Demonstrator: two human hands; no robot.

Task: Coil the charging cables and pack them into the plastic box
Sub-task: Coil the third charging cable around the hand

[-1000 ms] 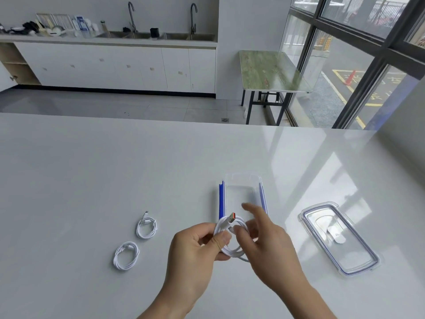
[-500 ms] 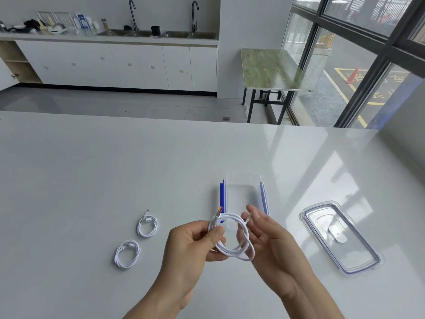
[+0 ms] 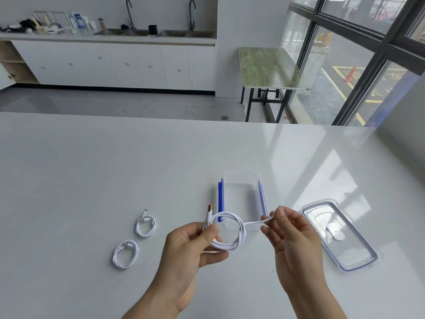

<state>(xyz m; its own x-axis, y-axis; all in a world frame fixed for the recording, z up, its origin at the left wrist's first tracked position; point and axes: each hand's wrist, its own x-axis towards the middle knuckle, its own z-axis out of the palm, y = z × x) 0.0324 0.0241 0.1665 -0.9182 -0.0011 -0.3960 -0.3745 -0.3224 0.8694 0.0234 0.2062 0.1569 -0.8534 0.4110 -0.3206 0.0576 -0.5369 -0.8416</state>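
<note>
Three white cables, one plastic box, one lid, two hands, all on or over the white counter [image 3: 92, 169].

Two cables are already coiled and lie flat left of the counter's middle, toward its near edge: the near coil [image 3: 125, 254], and the far coil [image 3: 146, 225] just beyond it and slightly right, close together but apart. The third cable [image 3: 241, 231] is held in the air between the hands, over the near part of the counter and in front of the box. The plastic box [image 3: 241, 174] is clear with blue clips on both long sides; it stands open right of the middle, nothing visible inside. The lid [image 3: 338, 236] is clear with a blue seal and lies flat to the right of the box, toward the right edge, not touching it.

Versus half a second ago: the right hand was against the loop and has now drawn off to the right, pulling one cable end out, so a short straight run spans from loop to fingertips. Both coils, box and lid are unmoved.

The left hand [image 3: 190, 247] has its fingers curled and its thumb pressed on the left side of the loop, pinching the strands; the orange plug [image 3: 209, 209] sticks up above the thumb. The right hand [image 3: 292, 236] pinches the free end between thumb and forefinger, with the other fingers loosely bent. That end's connector is hidden in the pinch.
</note>
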